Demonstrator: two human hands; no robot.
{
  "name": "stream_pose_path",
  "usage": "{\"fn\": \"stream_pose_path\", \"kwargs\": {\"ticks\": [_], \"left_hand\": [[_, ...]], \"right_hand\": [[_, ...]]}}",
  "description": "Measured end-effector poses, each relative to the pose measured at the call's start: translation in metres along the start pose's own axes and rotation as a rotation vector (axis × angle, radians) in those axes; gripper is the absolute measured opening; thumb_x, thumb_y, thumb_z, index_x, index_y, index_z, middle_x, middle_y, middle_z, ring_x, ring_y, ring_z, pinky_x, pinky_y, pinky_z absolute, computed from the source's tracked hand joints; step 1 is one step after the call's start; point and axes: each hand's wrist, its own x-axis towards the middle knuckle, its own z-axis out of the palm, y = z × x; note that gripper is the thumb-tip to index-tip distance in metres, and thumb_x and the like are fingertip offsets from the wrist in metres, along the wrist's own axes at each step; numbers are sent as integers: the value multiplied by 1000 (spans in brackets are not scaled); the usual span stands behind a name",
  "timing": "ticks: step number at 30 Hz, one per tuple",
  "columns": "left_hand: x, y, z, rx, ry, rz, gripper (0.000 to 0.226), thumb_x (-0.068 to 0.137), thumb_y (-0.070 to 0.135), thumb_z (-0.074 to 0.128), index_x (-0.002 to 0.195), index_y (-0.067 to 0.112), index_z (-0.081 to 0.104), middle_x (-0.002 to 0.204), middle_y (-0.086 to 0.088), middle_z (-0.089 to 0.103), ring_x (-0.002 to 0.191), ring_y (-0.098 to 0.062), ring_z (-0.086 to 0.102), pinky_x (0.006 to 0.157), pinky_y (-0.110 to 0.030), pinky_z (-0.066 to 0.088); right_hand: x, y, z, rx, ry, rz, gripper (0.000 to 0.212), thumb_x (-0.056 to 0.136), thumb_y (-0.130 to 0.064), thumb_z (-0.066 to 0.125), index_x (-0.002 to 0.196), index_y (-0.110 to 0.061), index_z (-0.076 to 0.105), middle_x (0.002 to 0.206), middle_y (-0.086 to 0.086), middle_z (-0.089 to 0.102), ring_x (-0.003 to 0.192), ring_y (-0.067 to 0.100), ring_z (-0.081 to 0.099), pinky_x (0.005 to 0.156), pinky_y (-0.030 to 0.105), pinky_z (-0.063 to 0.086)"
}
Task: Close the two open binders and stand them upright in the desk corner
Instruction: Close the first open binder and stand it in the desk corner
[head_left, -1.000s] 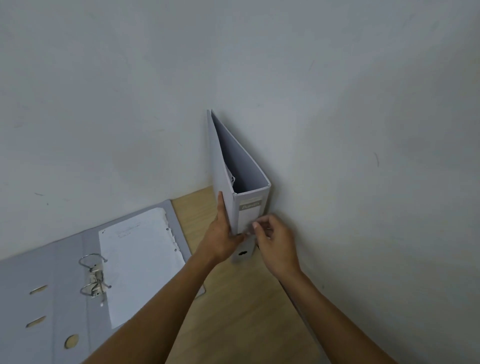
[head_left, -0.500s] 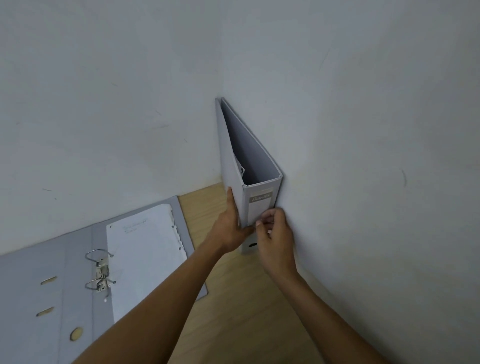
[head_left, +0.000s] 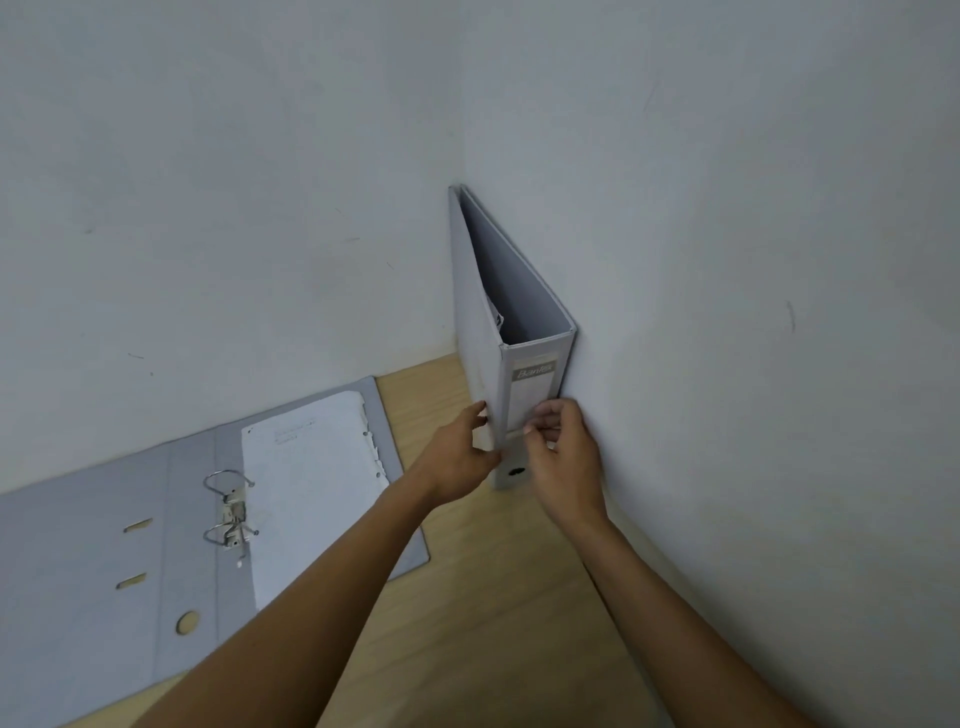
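Note:
A closed grey binder (head_left: 480, 332) stands upright in the corner where the two walls meet, its labelled spine facing me and its right cover against the right wall. My left hand (head_left: 460, 460) holds its left cover near the spine's lower part. My right hand (head_left: 563, 460) pinches the spine's right edge by the wall. A second grey binder (head_left: 104, 551) lies open flat on the wooden desk (head_left: 493, 623) to the left, with its metal rings (head_left: 228, 509) open and a stack of white paper (head_left: 311, 493) on its right half.
Two pale walls meet behind the standing binder: the back wall (head_left: 260, 208) and the right wall (head_left: 753, 312). My left forearm crosses over the open binder's near right corner. Bare wood shows between the two binders.
The standing binder has been set more upright and tighter into the corner, against the right wall. Both hands stayed on its spine end.

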Motion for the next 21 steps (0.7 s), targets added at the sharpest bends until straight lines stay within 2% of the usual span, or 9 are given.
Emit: {"fn": "stream_pose_path", "kwargs": {"ticks": [4, 9, 16, 21], "left_hand": [[-31, -7, -10, -66, 6, 16, 58, 98, 28, 62, 152, 21, 42, 150, -2, 56, 115, -22, 68, 85, -29, 56], [-80, -48, -23, -272, 22, -87, 36, 100, 28, 59, 135, 20, 61, 130, 0, 70, 106, -15, 72, 89, -38, 61], [-164, -146, -49, -594, 133, -367, 31, 103, 23, 54, 131, 14, 63, 125, -2, 72, 106, -15, 72, 82, -30, 60], [-237, -235, -84, -631, 263, -514, 30, 102, 24, 55, 129, 13, 64, 123, -3, 72, 106, -17, 72, 82, -33, 59]], "right_hand": [[-10, 4, 6, -16, -19, 52, 17, 96, -8, 59, 108, -20, 57, 102, -10, 62, 90, -3, 59, 72, 8, 47], [-44, 15, 37, -78, -130, 159, 16, 97, -11, 56, 111, -16, 61, 101, -5, 64, 86, 4, 59, 68, 16, 44], [-97, 28, 108, -179, -340, 267, 14, 96, -11, 55, 106, -19, 60, 101, -1, 64, 75, 11, 60, 58, 24, 41], [-144, 22, 185, -236, -509, 307, 19, 95, -11, 52, 110, -16, 62, 104, 1, 64, 75, 11, 57, 56, 24, 43]]}}
